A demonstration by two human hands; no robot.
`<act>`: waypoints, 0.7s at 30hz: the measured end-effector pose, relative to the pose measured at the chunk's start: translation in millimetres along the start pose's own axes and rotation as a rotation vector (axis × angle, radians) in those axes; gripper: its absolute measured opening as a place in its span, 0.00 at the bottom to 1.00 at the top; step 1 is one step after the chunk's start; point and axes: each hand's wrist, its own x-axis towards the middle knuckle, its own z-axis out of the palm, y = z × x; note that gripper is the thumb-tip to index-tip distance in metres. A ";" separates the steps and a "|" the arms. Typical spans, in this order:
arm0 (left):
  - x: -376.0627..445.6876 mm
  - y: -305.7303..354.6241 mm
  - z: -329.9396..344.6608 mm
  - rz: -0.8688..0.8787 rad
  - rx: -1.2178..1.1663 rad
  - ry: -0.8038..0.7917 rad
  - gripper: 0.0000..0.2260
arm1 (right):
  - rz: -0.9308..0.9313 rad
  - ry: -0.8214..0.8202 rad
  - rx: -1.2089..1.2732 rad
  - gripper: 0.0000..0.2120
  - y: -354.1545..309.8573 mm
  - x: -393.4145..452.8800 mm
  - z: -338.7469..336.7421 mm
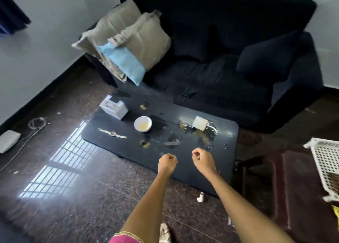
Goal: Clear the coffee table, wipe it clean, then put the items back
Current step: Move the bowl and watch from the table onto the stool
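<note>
A low black coffee table (113, 143) stands in front of a dark sofa. On it sit a white box-shaped holder (114, 107) at the far left, a white bowl (142, 123) with yellowish residue, a metal wristwatch (112, 133) lying flat, and a tipped pale cup (200, 123) in a puddle of spilled liquid (205, 132). Crumbs and smears dot the tabletop. My left hand (167, 162) and my right hand (202, 158) hover over the table's near edge, both with fingers curled and nothing in them.
The dark sofa (220, 74) holds beige and blue cushions (128, 41) on its left side. A white slatted basket (326, 165) sits at the right edge. A white device (8, 140) with a coiled cable lies on the speckled floor at left.
</note>
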 end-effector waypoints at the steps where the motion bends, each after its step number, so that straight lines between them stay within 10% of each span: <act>1: 6.6 -10.2 -21.5 -0.008 -0.012 0.015 0.15 | 0.002 -0.012 -0.002 0.06 -16.4 5.6 13.5; 21: 180.0 -78.8 -199.3 -0.222 0.015 0.117 0.12 | 0.056 -0.207 -0.157 0.12 -141.8 166.0 171.9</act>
